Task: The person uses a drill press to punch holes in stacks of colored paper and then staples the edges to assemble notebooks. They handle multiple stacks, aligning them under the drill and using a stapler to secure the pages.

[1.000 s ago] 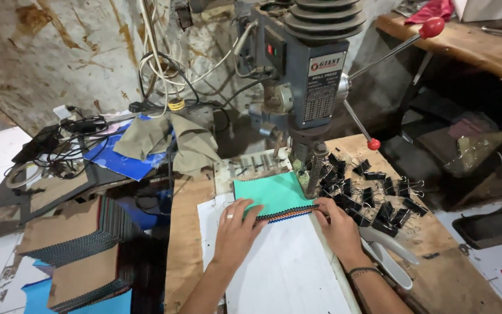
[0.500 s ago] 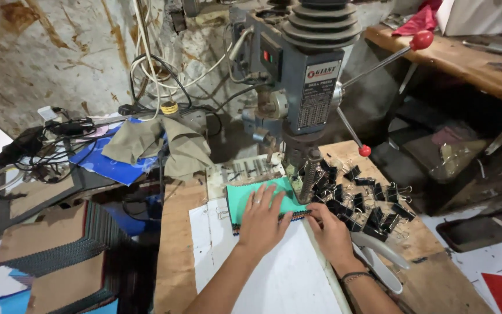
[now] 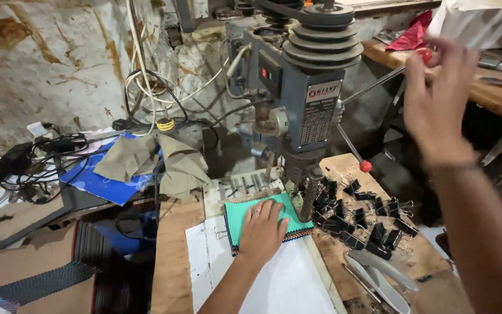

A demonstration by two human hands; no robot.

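Here, at a cluttered workshop bench:
Stack: a green-covered stack of sheets (image 3: 245, 216) lies flat on the drill press table (image 3: 236, 189), its far right corner just beside the spindle (image 3: 311, 195).
Axis: the stack's long side runs left to right, tilted slightly, with a dark zigzag edge facing the person.
Left hand: the left hand (image 3: 261, 229) rests palm down on the cover, fingers spread and pointing away toward the machine, pinning the stack.
Right hand: the right hand (image 3: 437, 107) is raised well apart from the stack, open and blurred, fingers near the red knob (image 3: 426, 55) of the feed lever, gripping nothing.
Surroundings: white paper (image 3: 280, 279) lies under the stack's near edge; black binder clips (image 3: 361, 218) are heaped to the right on the wooden bench (image 3: 332, 259).
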